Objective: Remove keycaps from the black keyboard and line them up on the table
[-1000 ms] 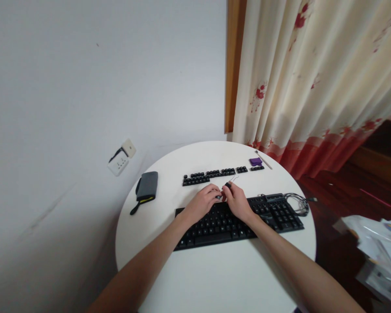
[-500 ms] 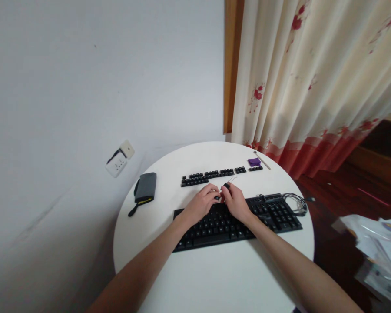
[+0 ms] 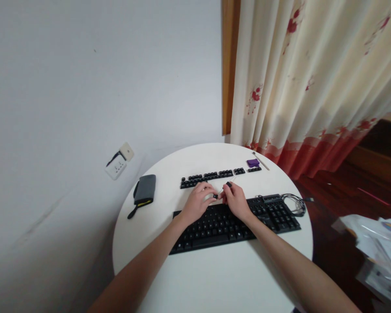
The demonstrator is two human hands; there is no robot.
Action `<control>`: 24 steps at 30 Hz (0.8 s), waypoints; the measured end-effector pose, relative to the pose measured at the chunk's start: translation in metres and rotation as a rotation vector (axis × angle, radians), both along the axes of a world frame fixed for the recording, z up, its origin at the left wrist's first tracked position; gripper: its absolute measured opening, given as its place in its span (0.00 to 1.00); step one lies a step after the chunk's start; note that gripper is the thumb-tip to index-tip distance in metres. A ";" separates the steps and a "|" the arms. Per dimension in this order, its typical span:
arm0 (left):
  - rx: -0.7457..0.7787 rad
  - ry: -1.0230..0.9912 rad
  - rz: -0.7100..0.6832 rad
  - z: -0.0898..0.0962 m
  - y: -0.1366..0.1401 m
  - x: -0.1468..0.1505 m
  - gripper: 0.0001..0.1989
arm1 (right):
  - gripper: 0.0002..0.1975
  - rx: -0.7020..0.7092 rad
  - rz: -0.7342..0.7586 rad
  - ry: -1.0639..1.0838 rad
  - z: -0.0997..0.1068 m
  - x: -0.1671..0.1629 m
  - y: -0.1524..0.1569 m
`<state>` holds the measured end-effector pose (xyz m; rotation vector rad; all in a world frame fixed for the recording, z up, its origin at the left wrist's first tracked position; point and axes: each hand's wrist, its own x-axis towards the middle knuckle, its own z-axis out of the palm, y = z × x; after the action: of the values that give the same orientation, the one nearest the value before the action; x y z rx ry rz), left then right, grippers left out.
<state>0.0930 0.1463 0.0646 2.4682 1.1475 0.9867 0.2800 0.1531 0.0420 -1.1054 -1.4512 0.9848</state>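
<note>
A black keyboard (image 3: 215, 239) lies across the white round table, under both hands. Between thumb and fingers, my left hand (image 3: 197, 203) pinches a small black keycap (image 3: 215, 197) above the keyboard's back edge. Close beside it, my right hand (image 3: 237, 202) is closed on a wire keycap puller (image 3: 228, 184) with a black handle; its thin wires stick out past the fingers. Behind the hands, loose black keycaps (image 3: 210, 176) stand in rows on the table. Part of the keyboard's upper left area is hidden by my hands.
A grey pouch (image 3: 145, 189) with a strap lies at the table's left. Toward the back right are a folded purple cloth (image 3: 253, 162) and a thin brush (image 3: 261, 161). A coiled cable (image 3: 295, 204) sits by the keyboard's right end. Wall and curtain (image 3: 280, 108) border the table.
My left hand has drawn slightly left, away from my right hand, with the keycap in its fingers. My right hand keeps the puller at nearly the same place. The view has shifted a little.
</note>
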 end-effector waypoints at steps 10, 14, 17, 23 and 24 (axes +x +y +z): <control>-0.099 0.281 0.359 -0.024 0.060 0.003 0.05 | 0.21 0.023 -0.098 0.034 0.004 0.007 0.006; -0.095 0.314 0.385 -0.024 0.072 0.010 0.05 | 0.21 0.031 -0.093 0.032 0.007 0.008 0.006; -0.078 0.336 0.404 -0.023 0.076 0.011 0.10 | 0.21 0.032 -0.088 0.041 0.009 0.008 0.005; -0.061 0.344 0.472 -0.022 0.080 0.013 0.26 | 0.21 0.039 -0.082 0.039 0.012 0.009 0.003; -0.062 0.346 0.478 -0.022 0.081 0.013 0.27 | 0.21 0.041 -0.080 0.043 0.013 0.009 0.003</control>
<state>0.1056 0.2271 0.0424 2.4255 1.9106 0.6170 0.2892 0.1561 0.0546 -1.0982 -1.3766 0.9133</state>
